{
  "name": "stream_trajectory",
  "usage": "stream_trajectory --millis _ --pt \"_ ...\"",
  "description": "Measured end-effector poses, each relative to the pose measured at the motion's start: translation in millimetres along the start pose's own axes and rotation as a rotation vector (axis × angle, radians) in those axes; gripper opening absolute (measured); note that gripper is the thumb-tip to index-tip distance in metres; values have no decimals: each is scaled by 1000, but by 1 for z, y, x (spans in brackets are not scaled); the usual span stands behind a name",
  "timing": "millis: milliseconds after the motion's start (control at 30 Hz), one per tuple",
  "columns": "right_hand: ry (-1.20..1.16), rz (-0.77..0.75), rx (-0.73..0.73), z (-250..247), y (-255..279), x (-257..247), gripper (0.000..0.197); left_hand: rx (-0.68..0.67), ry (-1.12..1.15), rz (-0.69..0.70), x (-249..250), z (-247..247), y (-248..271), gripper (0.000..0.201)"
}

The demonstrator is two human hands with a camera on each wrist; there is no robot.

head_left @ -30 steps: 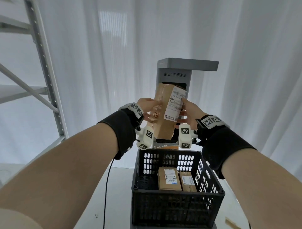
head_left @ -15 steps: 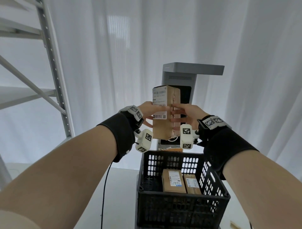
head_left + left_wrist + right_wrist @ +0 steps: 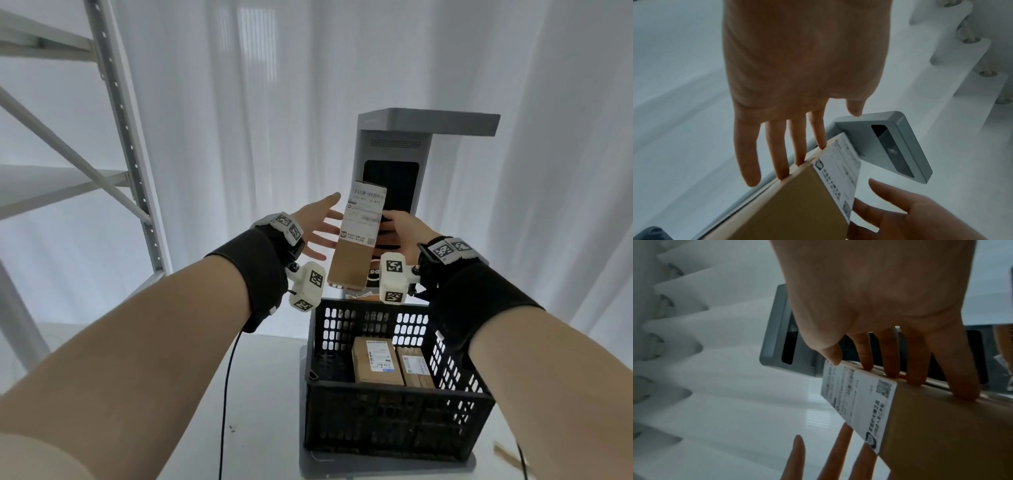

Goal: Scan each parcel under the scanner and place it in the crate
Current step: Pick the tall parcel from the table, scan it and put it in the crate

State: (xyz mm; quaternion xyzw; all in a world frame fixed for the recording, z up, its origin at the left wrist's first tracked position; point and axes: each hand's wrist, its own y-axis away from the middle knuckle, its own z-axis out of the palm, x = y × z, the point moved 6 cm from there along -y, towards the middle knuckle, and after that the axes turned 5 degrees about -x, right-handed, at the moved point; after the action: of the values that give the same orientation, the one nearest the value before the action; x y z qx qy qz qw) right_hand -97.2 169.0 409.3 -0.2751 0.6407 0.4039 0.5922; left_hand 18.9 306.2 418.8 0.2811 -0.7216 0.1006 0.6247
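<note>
I hold a tall brown parcel (image 3: 356,240) upright in front of the grey scanner (image 3: 390,154), its white label facing me. My right hand (image 3: 399,229) holds it from the right, thumb at the label's top corner and fingers (image 3: 888,356) along the side face. My left hand (image 3: 323,228) is spread, its straight fingers (image 3: 777,154) touching the parcel's left edge. The parcel (image 3: 797,203) sits below the scanner head (image 3: 890,146). A black crate (image 3: 394,421) stands beneath, with two brown parcels (image 3: 375,359) lying flat in it.
The crate rests on the scanner's grey base on a white table (image 3: 267,411). A black cable (image 3: 227,394) runs down the table left of the crate. A grey metal rack (image 3: 120,120) stands at the left. White curtains hang behind.
The parcel has been turned so its label faces me and has tilted slightly. My left hand has let go its grip and spread its fingers; the right hand keeps hold.
</note>
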Motion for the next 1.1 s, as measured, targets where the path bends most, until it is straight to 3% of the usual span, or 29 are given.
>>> stream_trajectory --millis 133,300,500,633,833,1100 --pt "46 62 86 -4 -13 25 41 -55 3 -56 -22 5 -10 64" --pt "103 126 118 -7 -30 64 31 -115 70 -128 -67 13 -28 62" --pt "143 238 139 -21 -73 129 42 -172 161 -238 -120 22 -59 62" --pt "88 311 169 -32 -107 170 23 -175 207 -306 -155 28 -91 63" --pt "107 399 114 -36 -162 233 37 -140 256 -449 -230 40 -146 54" --pt "88 623 28 -43 -224 330 30 -91 202 -652 -310 52 -209 50"
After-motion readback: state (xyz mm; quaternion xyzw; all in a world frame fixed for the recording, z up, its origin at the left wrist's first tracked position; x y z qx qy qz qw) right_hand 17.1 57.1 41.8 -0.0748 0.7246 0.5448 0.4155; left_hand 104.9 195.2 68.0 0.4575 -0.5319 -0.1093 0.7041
